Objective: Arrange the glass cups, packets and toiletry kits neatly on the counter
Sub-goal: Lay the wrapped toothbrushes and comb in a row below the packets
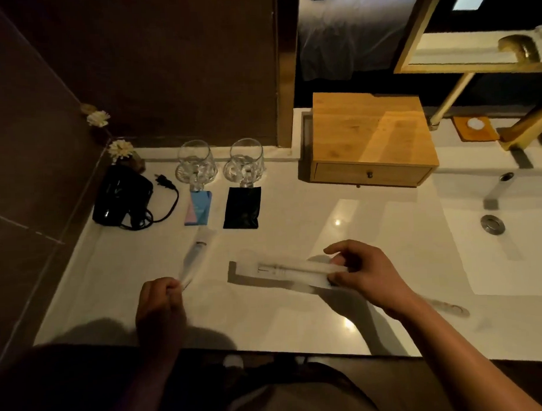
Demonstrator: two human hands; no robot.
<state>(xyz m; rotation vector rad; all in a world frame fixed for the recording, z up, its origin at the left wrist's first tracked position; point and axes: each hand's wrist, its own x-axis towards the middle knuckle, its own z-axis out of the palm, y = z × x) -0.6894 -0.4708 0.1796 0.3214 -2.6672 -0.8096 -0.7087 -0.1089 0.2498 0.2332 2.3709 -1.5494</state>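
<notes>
Counter (294,210), white and glossy, is what we catalogue, taking its middle as the clock centre and twelve as the far wall.

Glass cups: we count two, a left glass cup (196,162) and a right glass cup (244,163), both upright at eleven near the back edge, side by side but apart.

Packets: a blue packet (198,208) lies just in front of the left cup, and a black packet (242,208) lies just in front of the right one, each flat with its far end touching or nearly touching its cup's base.

Toiletry kits: we hold both. Our left hand (160,304), at seven, has its fingers closed on the near end of a slim clear-wrapped kit (195,258), which slants up toward the blue packet; its image is blurred. Our right hand (362,271), at five, pinches the right end of a long white sleeved kit (284,272) between thumb and fingers; the sleeve lies crosswise, and we cannot tell whether it touches the surface.

Other holdings: a black hair dryer (122,195) with coiled cord at ten, a wooden drawer box (372,140) at one, a sink (498,243) at three.
</notes>
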